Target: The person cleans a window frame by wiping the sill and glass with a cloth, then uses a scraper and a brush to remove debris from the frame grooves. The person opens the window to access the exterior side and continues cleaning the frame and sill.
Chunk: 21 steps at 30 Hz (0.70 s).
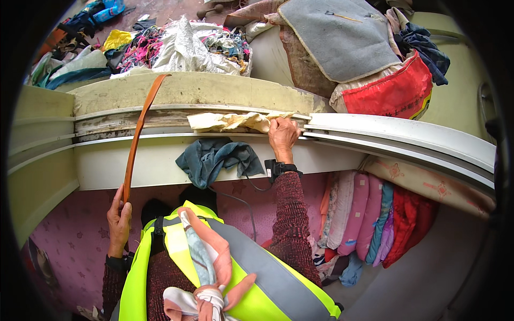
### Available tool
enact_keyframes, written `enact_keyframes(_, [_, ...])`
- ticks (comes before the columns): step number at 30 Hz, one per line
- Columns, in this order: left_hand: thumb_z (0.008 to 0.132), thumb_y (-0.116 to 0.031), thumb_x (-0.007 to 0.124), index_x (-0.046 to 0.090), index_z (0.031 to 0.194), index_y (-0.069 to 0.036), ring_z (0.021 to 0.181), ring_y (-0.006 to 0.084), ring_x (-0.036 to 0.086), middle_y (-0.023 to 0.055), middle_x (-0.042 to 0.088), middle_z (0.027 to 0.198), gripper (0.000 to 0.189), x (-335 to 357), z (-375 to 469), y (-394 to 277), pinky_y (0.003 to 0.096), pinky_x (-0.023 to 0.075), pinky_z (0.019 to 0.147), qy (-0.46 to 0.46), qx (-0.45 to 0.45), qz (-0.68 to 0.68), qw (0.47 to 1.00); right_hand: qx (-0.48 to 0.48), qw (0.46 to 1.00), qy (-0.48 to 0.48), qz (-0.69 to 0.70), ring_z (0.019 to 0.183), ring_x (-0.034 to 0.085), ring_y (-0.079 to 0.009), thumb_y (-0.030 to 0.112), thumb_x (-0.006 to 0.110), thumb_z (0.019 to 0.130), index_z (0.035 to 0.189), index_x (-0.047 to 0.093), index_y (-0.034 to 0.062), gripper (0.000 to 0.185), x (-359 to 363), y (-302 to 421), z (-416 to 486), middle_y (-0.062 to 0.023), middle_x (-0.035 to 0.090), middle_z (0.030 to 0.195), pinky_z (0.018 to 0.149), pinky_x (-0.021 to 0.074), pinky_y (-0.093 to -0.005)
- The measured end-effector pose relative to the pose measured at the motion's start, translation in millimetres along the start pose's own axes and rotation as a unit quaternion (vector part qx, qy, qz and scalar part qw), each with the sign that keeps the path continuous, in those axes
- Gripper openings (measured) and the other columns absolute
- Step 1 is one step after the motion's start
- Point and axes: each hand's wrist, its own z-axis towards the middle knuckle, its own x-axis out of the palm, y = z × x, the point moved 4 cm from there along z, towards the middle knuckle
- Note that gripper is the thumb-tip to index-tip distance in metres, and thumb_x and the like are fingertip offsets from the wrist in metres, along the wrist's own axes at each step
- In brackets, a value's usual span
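My left hand grips the lower end of a long, thin, orange-brown strip, perhaps wood. The strip rises past a white window sill, and its top end overlaps the cream ledge behind the sliding-window track. The track looks dirty, with dark stains. My right hand pinches the right end of a crumpled pale-yellow cloth that lies lengthwise along the track. Just below it, a bunched dark blue-green cloth rests on the sill and hangs slightly over its front edge.
A white sliding sash frame covers the track's right part. Beyond the ledge are a white woven sack among colourful cords, a grey mat and a red sack. Folded quilts stand at lower right. A black cable hangs before me.
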Motion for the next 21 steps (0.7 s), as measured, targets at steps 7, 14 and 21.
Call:
enact_keyframes(7, [0.099,-0.008,0.053,0.042,0.152,-0.01,0.059,0.0013,0.034,-0.0079,0.041,0.074,0.054,4.1,-0.6,2.7,0.0197,0.0294,0.051,-0.009,-0.015,0.023,1.0,-0.114,0.912,0.081,-0.385,0.097,0.056,-0.0251,0.018,0.065,0.086,0.084,0.075,0.0102,0.013,-4.6,-61.5,31.1,-0.0081,0.068,0.09,0.083,0.0367,-0.0428])
enact_keyframes(14, [0.099,-0.009,0.054,0.042,0.151,-0.01,0.06,0.0018,0.036,-0.0072,0.041,0.075,0.054,7.1,-6.3,0.1,0.0199,0.0304,0.052,-0.008,-0.041,0.036,0.998,0.044,0.908,0.301,-0.29,0.101,0.06,-0.0308,0.039,0.054,0.093,0.095,0.077,0.0059,0.04,14.0,-67.3,48.4,-0.013,0.074,0.1,0.094,0.0305,-0.0418])
enact_keyframes(21, [0.099,-0.011,0.055,0.042,0.152,-0.009,0.062,0.0028,0.037,-0.0066,0.043,0.077,0.054,1.7,2.2,8.4,0.0202,0.0319,0.053,0.013,-0.041,0.009,0.999,0.175,0.951,0.222,-0.126,0.118,0.054,-0.0413,0.05,0.056,0.092,0.12,0.065,-0.0055,0.062,17.2,-15.9,19.0,-0.0261,0.062,0.123,0.108,0.035,-0.051])
